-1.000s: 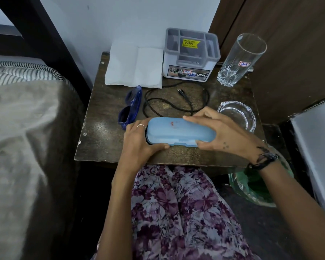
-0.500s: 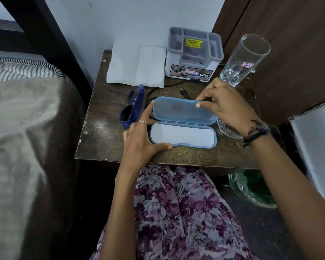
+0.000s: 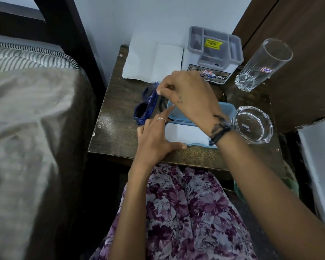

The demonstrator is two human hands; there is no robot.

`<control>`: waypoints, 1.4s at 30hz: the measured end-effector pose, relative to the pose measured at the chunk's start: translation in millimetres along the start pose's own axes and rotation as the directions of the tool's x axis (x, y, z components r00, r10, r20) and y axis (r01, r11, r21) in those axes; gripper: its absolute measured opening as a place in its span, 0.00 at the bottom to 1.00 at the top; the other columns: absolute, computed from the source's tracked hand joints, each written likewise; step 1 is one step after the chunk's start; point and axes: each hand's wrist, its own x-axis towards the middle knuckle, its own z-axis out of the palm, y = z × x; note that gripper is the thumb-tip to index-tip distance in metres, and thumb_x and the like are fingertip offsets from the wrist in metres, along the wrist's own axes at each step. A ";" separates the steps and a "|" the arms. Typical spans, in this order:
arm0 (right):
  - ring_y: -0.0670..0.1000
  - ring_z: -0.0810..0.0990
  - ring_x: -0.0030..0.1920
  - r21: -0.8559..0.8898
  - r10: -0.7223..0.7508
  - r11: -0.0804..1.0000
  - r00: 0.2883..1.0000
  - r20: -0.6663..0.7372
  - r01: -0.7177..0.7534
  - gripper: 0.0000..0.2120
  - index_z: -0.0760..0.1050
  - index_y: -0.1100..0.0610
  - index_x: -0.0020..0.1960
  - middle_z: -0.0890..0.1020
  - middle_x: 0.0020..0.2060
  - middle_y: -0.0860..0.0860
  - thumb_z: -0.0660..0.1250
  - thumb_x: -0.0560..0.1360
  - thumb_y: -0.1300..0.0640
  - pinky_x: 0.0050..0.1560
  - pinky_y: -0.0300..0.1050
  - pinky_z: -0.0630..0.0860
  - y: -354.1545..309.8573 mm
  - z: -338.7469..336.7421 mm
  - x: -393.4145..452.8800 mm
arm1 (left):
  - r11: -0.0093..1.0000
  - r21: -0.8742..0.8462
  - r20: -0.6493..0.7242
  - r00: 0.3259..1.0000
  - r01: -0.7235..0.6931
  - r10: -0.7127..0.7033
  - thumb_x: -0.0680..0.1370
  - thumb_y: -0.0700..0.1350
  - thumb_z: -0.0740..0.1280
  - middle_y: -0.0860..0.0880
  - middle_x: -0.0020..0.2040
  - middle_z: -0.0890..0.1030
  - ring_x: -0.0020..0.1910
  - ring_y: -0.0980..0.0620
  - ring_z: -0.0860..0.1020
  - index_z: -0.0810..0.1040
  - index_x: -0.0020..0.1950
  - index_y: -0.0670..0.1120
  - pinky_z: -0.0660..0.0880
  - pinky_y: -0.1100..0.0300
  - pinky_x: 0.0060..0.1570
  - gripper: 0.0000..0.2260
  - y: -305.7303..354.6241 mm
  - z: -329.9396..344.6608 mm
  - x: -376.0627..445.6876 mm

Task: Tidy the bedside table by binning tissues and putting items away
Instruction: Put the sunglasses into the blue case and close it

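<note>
A light blue glasses case (image 3: 188,135) lies open on the dark wooden bedside table (image 3: 116,132), white lining facing up. My left hand (image 3: 156,136) holds its left end, index finger on the raised lid. My right hand (image 3: 186,92) reaches across the case and pinches the top of the dark blue sunglasses (image 3: 145,105), which lie just left of the case. White folded tissues (image 3: 154,61) rest at the back of the table against the wall. A black cable is mostly hidden under my right hand.
A grey and white organiser box (image 3: 214,55) stands at the back. A tall glass (image 3: 261,66) sits at the back right, a glass ashtray (image 3: 253,124) beside the case. The bed (image 3: 30,113) is left; a green bin bag (image 3: 238,190) peeks below the table.
The case went from closed to fully open. My right hand left the lid and crossed left to the sunglasses. My left hand stayed at the case's left end.
</note>
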 end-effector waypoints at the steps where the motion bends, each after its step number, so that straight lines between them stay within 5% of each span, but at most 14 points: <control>1: 0.53 0.80 0.40 0.010 0.077 0.997 0.997 0.014 -0.077 0.12 0.82 0.55 0.42 0.80 0.35 0.50 0.67 0.74 0.47 0.37 0.44 0.71 -3.7 6.0 6.9 | 1.000 -0.003 -0.001 1.000 0.004 -0.004 0.61 0.54 0.78 0.55 0.64 0.71 0.59 0.54 0.63 0.59 0.71 0.59 0.54 0.59 0.50 0.43 -0.2 0.1 0.3; 4: 0.53 0.81 0.41 -0.021 0.268 0.963 0.963 0.034 -0.267 0.20 0.80 0.57 0.39 0.83 0.37 0.52 0.68 0.70 0.39 0.41 0.45 0.76 -6.4 23.5 26.8 | 1.000 0.016 0.001 1.000 0.008 -0.008 0.61 0.55 0.78 0.55 0.65 0.71 0.58 0.53 0.64 0.61 0.70 0.56 0.52 0.61 0.46 0.42 -0.8 0.6 1.2; 7: 0.52 0.78 0.41 -0.095 0.301 0.950 0.953 0.035 -0.296 0.19 0.71 0.55 0.31 0.84 0.39 0.52 0.69 0.70 0.41 0.32 0.42 0.65 -9.3 32.4 37.1 | 0.999 0.048 -0.001 1.000 0.000 0.000 0.61 0.56 0.77 0.54 0.61 0.72 0.57 0.53 0.65 0.63 0.68 0.53 0.51 0.61 0.43 0.40 -0.3 1.4 0.6; 12: 0.55 0.79 0.50 -0.203 0.290 0.938 0.957 0.011 -0.281 0.10 0.78 0.56 0.46 0.83 0.48 0.53 0.69 0.72 0.49 0.34 0.41 0.59 -19.5 43.4 36.6 | 0.999 0.033 -0.012 1.000 0.013 -0.012 0.62 0.55 0.75 0.52 0.59 0.74 0.57 0.51 0.67 0.68 0.63 0.49 0.51 0.62 0.42 0.33 -1.0 2.6 1.3; 15: 0.55 0.79 0.51 -0.148 0.349 0.927 0.937 0.004 -0.345 0.08 0.75 0.55 0.41 0.83 0.49 0.53 0.67 0.73 0.51 0.32 0.41 0.59 -17.7 44.1 36.7 | 0.999 0.040 -0.005 1.000 0.019 -0.019 0.62 0.54 0.76 0.52 0.60 0.74 0.57 0.51 0.67 0.68 0.65 0.50 0.50 0.63 0.41 0.34 0.3 2.0 1.7; 17: 0.55 0.80 0.49 -0.053 0.422 0.906 0.906 0.039 -0.420 0.12 0.70 0.53 0.33 0.84 0.47 0.52 0.68 0.71 0.50 0.29 0.40 0.58 -15.3 38.8 37.7 | 0.999 0.040 -0.003 1.000 0.017 -0.017 0.62 0.54 0.76 0.52 0.60 0.74 0.58 0.51 0.67 0.65 0.67 0.51 0.50 0.62 0.41 0.37 1.5 1.1 1.6; 21: 0.53 0.77 0.34 0.391 0.433 0.802 0.890 0.142 -0.453 0.09 0.78 0.60 0.39 0.82 0.38 0.55 0.67 0.70 0.54 0.32 0.42 0.68 -10.1 24.2 35.9 | 1.000 0.025 0.039 0.999 0.010 -0.011 0.62 0.54 0.77 0.54 0.63 0.72 0.61 0.51 0.66 0.58 0.72 0.58 0.50 0.61 0.43 0.44 4.0 -3.8 0.6; 23: 0.49 0.69 0.25 0.653 0.378 0.666 0.918 0.122 -0.361 0.07 0.75 0.59 0.36 0.79 0.33 0.56 0.66 0.72 0.59 0.27 0.39 0.64 -7.5 9.1 28.7 | 1.000 0.010 0.057 0.998 0.007 -0.007 0.61 0.54 0.77 0.54 0.64 0.71 0.62 0.51 0.65 0.56 0.73 0.60 0.50 0.61 0.42 0.46 5.2 -5.9 0.2; 26: 0.43 0.65 0.20 0.785 0.343 0.589 0.939 -0.026 -0.194 0.09 0.73 0.54 0.35 0.75 0.26 0.44 0.67 0.74 0.60 0.21 0.33 0.60 5.6 -20.0 8.0 | 1.000 0.005 0.074 0.997 0.006 -0.007 0.62 0.54 0.77 0.55 0.67 0.70 0.61 0.53 0.64 0.55 0.73 0.62 0.50 0.61 0.42 0.46 5.5 -6.7 -0.2; 31: 0.38 0.70 0.25 0.641 0.242 0.757 0.965 -0.097 -0.125 0.07 0.74 0.49 0.40 0.77 0.25 0.39 0.68 0.74 0.59 0.25 0.31 0.67 44.1 -48.7 -46.6 | 1.000 -0.006 0.067 0.998 -0.002 0.003 0.62 0.54 0.77 0.56 0.67 0.70 0.60 0.55 0.64 0.55 0.72 0.63 0.50 0.62 0.42 0.45 3.3 -5.5 0.3; 36: 0.40 0.76 0.38 0.272 0.132 0.952 0.990 0.046 -0.140 0.06 0.79 0.46 0.42 0.80 0.35 0.40 0.71 0.72 0.57 0.42 0.30 0.69 72.2 -38.0 -84.7 | 1.000 0.011 0.051 0.999 -0.011 0.011 0.62 0.54 0.77 0.56 0.67 0.71 0.59 0.55 0.64 0.56 0.72 0.63 0.50 0.61 0.41 0.45 0.9 -3.7 2.1; 40: 0.49 0.74 0.46 0.087 0.123 0.987 0.983 0.139 -0.136 0.03 0.81 0.49 0.46 0.79 0.39 0.44 0.68 0.74 0.55 0.47 0.46 0.69 74.6 -14.9 -93.4 | 1.000 -0.011 0.034 0.999 -0.020 0.021 0.61 0.54 0.77 0.57 0.63 0.73 0.55 0.58 0.64 0.59 0.70 0.64 0.50 0.61 0.42 0.42 -0.2 -3.3 1.7; 42: 0.47 0.70 0.45 0.014 0.117 0.993 0.989 0.086 -0.119 0.04 0.80 0.51 0.48 0.77 0.39 0.44 0.66 0.75 0.55 0.44 0.46 0.66 74.6 -6.2 -93.9 | 0.999 -0.029 0.025 0.999 -0.023 0.023 0.60 0.55 0.77 0.59 0.55 0.73 0.53 0.59 0.63 0.62 0.67 0.62 0.50 0.61 0.41 0.40 -0.9 -3.3 1.3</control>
